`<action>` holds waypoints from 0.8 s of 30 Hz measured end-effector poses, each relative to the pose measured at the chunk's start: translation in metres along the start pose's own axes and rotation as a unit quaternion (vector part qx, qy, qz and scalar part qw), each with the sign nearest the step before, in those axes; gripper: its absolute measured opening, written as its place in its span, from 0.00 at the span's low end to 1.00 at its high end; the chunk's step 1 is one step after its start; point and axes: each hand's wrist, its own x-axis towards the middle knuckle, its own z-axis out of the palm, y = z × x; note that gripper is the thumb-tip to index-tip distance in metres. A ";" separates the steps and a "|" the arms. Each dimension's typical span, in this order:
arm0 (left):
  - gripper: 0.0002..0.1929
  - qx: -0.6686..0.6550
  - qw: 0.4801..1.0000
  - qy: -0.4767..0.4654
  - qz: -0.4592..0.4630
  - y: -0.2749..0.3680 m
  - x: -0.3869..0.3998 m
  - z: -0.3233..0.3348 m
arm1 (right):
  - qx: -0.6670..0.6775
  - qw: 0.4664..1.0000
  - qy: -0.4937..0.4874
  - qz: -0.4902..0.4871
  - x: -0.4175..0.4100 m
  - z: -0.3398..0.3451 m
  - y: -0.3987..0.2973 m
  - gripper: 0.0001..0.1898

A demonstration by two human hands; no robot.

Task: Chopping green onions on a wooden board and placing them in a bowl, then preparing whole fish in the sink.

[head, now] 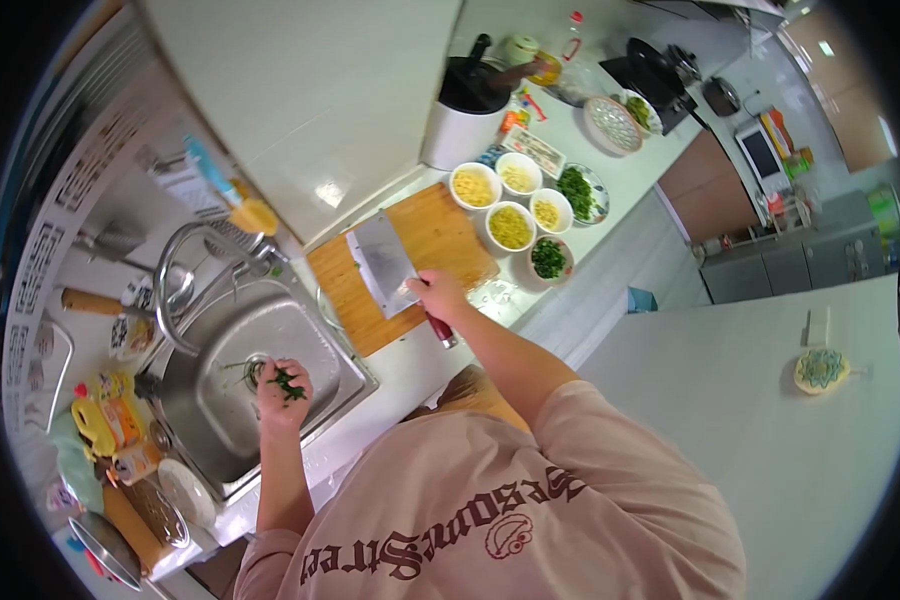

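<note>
Over the stainless steel sink point(225, 322), my left hand point(283, 394) is turned palm up with chopped green herbs point(289, 384) on its curled fingers and palm. My right hand point(439, 296) grips a Chinese cleaver point(384, 259) where its blade meets the dark red handle. The blade lies flat over the wooden cutting board point(442, 225), with a few green bits on it. Beyond the board stand several white bowls of chopped yellowish food point(510, 226), a bowl of chopped greens point(548, 259) and a plate of chopped greens point(576, 193).
A curved faucet point(166, 277) arches over the sink. Yellow bottles point(94, 427) and a white plate point(186, 491) stand on the sink's left side. Behind the bowls are a white bin-like container point(461, 131), a glass bowl point(613, 126) and a black wok point(654, 71).
</note>
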 end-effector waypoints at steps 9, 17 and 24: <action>0.15 0.254 0.963 0.067 -0.052 -0.181 0.103 0.124 | 0.076 0.992 0.095 -0.012 -0.045 -0.035 -0.017 0.10; 0.15 0.448 0.892 -0.039 0.048 -0.369 0.201 0.155 | 0.369 0.870 0.233 0.231 -0.097 -0.157 0.136 0.09; 0.03 0.810 0.363 -0.354 0.294 -0.438 0.260 0.133 | 0.487 0.819 0.191 0.236 -0.061 -0.218 0.173 0.23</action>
